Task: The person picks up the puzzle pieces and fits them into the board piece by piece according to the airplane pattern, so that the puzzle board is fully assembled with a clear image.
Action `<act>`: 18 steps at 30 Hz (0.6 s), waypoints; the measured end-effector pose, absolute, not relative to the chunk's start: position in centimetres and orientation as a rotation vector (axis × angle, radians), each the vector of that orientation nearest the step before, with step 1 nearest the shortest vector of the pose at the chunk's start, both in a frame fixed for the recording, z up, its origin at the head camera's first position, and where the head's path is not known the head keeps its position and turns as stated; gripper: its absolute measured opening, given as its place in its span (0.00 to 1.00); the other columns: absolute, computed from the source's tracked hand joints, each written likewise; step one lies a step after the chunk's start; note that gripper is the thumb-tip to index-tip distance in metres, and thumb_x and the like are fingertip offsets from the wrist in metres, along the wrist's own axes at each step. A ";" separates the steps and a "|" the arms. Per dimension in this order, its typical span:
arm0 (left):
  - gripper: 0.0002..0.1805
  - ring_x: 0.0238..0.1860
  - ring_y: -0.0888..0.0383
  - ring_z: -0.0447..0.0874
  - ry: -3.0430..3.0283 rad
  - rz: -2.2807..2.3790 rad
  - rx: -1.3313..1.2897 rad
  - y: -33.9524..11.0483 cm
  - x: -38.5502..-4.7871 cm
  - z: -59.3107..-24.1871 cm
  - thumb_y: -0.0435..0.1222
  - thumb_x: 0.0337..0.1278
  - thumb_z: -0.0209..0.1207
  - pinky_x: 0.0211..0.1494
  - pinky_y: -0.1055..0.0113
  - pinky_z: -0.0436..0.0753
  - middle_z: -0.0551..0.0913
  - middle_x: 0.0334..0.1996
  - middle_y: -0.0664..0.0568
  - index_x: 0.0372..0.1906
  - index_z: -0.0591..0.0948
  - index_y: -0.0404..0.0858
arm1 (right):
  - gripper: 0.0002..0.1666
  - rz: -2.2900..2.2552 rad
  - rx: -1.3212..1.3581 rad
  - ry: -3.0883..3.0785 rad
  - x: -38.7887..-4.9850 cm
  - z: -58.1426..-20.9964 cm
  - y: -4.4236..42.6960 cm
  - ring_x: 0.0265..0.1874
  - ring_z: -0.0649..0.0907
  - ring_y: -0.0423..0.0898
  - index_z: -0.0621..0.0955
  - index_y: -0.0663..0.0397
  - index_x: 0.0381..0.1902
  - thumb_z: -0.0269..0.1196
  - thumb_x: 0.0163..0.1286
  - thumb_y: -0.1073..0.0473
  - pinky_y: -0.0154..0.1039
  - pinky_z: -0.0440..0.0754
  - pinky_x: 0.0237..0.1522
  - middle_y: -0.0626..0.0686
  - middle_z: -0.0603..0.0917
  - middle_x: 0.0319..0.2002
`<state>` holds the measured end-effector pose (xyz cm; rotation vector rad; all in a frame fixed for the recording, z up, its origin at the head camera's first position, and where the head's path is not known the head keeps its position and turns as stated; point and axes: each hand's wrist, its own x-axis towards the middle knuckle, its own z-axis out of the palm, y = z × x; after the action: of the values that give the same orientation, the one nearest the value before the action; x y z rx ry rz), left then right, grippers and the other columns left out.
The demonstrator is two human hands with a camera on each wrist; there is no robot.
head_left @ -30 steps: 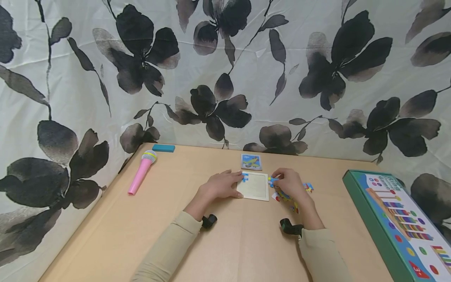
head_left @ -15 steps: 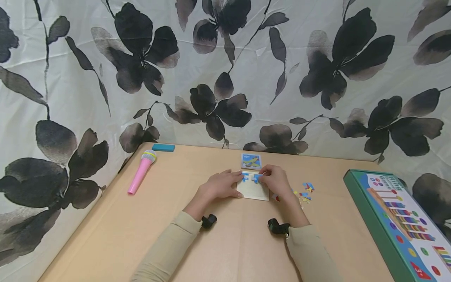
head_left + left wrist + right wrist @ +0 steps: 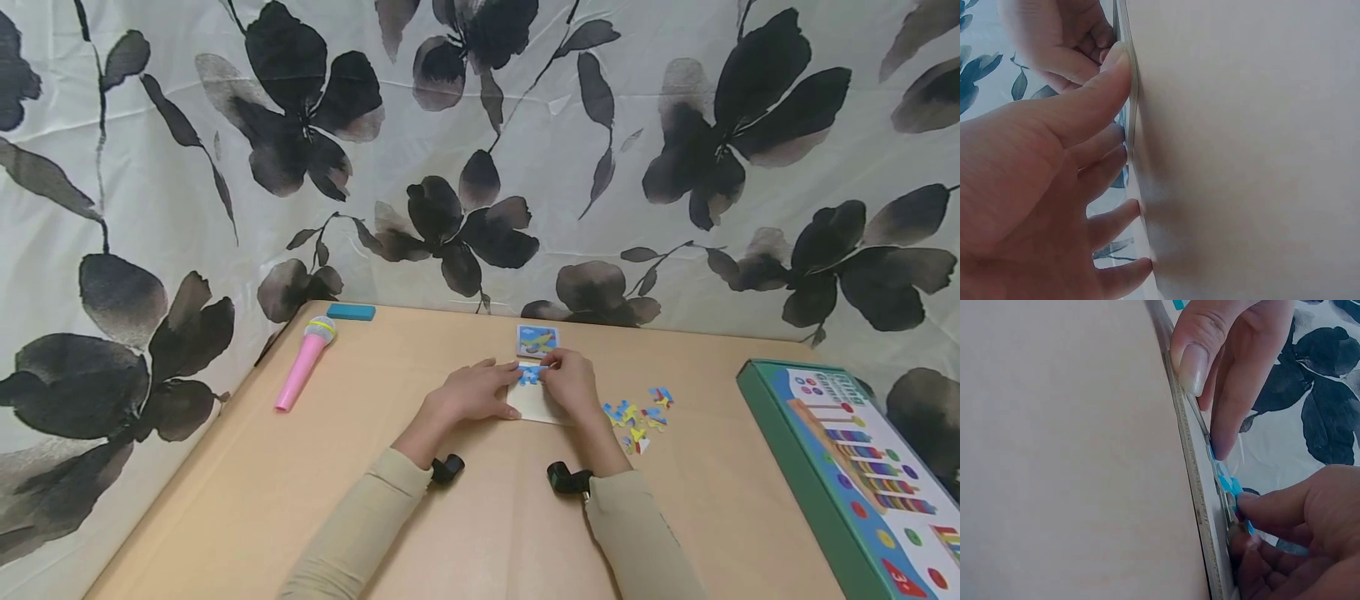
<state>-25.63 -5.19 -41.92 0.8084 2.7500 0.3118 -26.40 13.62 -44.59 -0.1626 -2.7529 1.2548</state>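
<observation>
Clock centred on the tray; twelve points away from you.

Item: your two beige sleeves, entering from five and seven o'clock.
Item: green-sided box, printed lid, at four o'clock.
Item: two black wrist cameras, one per wrist.
Item: loose puzzle pieces, mostly blue and yellow, scattered at three to four o'clock on the wooden table.
Item: pale square tray, flat before you, between your hands.
Item: your left hand, at nine o'clock, fingers spread, thumb and fingertips touching the tray's edge.
Item: your right hand, at two o'clock, thumb and finger pinching a blue puzzle piece at the tray's far part; whether it is seated, cannot tell.
Item: pink microphone, lying at ten o'clock.
Item: picture card, just beyond the tray, twelve o'clock.
Item: teal block, at ten o'clock, past the microphone.
Item: floral cloth, hanging behind.
</observation>
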 end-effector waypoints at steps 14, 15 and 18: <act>0.42 0.79 0.45 0.56 2.754 0.304 0.809 -5.2 -25.6 -41.9 0.58 0.58 0.63 0.75 0.44 0.64 0.60 0.78 0.60 0.75 0.65 0.51 | 0.06 1.172 -0.143 -2.761 -26.4 -44.8 13.4 0.32 0.77 0.50 0.86 0.60 0.37 0.66 0.62 0.65 0.36 0.70 0.32 0.56 0.81 0.31; 0.42 0.79 0.45 0.56 2.753 0.305 0.814 -5.2 -25.6 -41.9 0.58 0.58 0.63 0.75 0.44 0.64 0.60 0.78 0.60 0.75 0.65 0.51 | 0.06 1.169 -0.147 -2.763 -26.4 -44.8 13.4 0.32 0.77 0.50 0.86 0.60 0.37 0.66 0.62 0.65 0.37 0.70 0.32 0.55 0.81 0.31; 0.42 0.78 0.45 0.56 2.752 0.308 0.824 -5.2 -25.6 -41.9 0.58 0.58 0.63 0.75 0.44 0.65 0.60 0.78 0.59 0.75 0.65 0.51 | 0.06 1.156 -0.156 -2.770 -26.4 -44.7 13.4 0.33 0.76 0.50 0.85 0.60 0.37 0.66 0.61 0.66 0.37 0.69 0.33 0.56 0.80 0.31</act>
<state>-25.65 -5.16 -41.91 0.8244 2.7517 0.3078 -26.39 13.41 -44.66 -0.1565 -2.7695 1.1561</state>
